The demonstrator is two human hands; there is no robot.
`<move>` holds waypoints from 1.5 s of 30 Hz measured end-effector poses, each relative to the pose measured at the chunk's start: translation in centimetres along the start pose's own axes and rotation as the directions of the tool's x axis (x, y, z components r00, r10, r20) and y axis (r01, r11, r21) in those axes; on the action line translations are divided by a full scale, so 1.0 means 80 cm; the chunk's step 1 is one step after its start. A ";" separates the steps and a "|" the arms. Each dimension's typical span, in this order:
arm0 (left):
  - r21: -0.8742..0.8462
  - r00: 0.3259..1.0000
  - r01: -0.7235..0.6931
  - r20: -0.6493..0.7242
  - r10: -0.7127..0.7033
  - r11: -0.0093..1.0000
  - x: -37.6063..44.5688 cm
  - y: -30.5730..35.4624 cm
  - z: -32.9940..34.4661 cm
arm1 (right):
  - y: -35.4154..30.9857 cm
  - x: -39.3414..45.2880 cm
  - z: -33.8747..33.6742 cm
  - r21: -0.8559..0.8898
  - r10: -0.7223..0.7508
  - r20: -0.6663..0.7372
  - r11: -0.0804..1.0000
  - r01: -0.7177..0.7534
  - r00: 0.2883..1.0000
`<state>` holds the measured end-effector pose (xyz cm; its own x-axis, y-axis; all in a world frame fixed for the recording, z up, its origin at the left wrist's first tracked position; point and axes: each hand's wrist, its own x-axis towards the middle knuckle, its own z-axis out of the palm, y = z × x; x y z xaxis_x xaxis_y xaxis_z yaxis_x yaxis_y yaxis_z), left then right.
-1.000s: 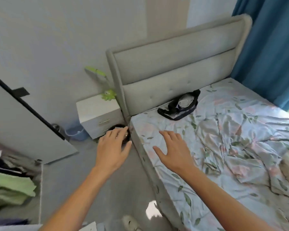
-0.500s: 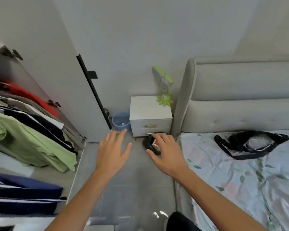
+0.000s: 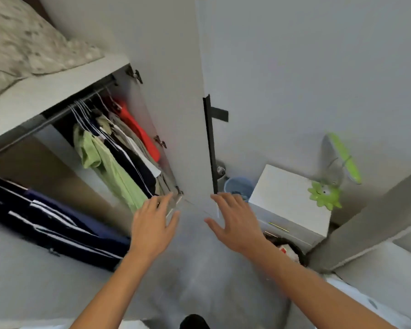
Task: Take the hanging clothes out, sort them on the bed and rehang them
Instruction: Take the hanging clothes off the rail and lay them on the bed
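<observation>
Both hands are hanging free, holding nothing. L hand (image 3: 152, 224) and R hand (image 3: 235, 222) are reaching fwd over the grey floor (image 3: 199, 281), fingers straight and spread, touching nothing.

Vs half a sec ago: my view is swinging left and up, so the open wardrobe (image 3: 57, 91) is now filling the left half, w/ its rail and top shelf showing. Bed's sheet and black bag are gone from sight; only a slice of grey headboard (image 3: 377, 222) is showing at right. Nightstand (image 3: 290, 200), green lamp (image 3: 328, 193) and blue bin (image 3: 237, 186) are sitting further right than before. Hands are looking the same, spread and free.

Hanging clothes (image 3: 119, 148) are still inside the wardrobe, on white hangers along the rail, bunched at its right end near the open door (image 3: 176, 115): light green shirt in front, then dark navy w/ white stripe, beige, and red at the back. L fingertips (image 3: 169, 198) are appearing just beside the green shirt's hem, but I'm not able to tell if touching. Navy striped garments (image 3: 52, 226) are lying folded on the lower shelf.
</observation>
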<state>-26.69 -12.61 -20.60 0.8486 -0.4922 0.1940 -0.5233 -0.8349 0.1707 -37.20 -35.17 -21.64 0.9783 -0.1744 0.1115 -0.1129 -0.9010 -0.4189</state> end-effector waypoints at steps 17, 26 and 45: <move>-0.008 0.849 0.524 -0.070 -0.523 0.852 0.094 -0.212 0.007 | -0.148 0.338 0.113 0.067 -0.419 0.191 0.908 0.414 0.888; -0.011 0.767 0.639 -0.070 -0.638 0.769 0.168 -0.301 0.004 | -0.206 0.477 0.148 0.081 -0.505 0.224 0.862 0.500 0.834; -0.097 0.219 0.968 -0.118 -0.969 0.230 0.142 -0.426 -0.003 | -0.403 0.624 0.291 0.320 -0.837 0.388 0.514 0.796 0.385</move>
<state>0.80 10.32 -23.96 0.6832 0.7302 -0.0085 0.6934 -0.6450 0.3211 19.28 -5.57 -23.55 0.5385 0.8415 0.0441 0.7759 -0.4748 -0.4153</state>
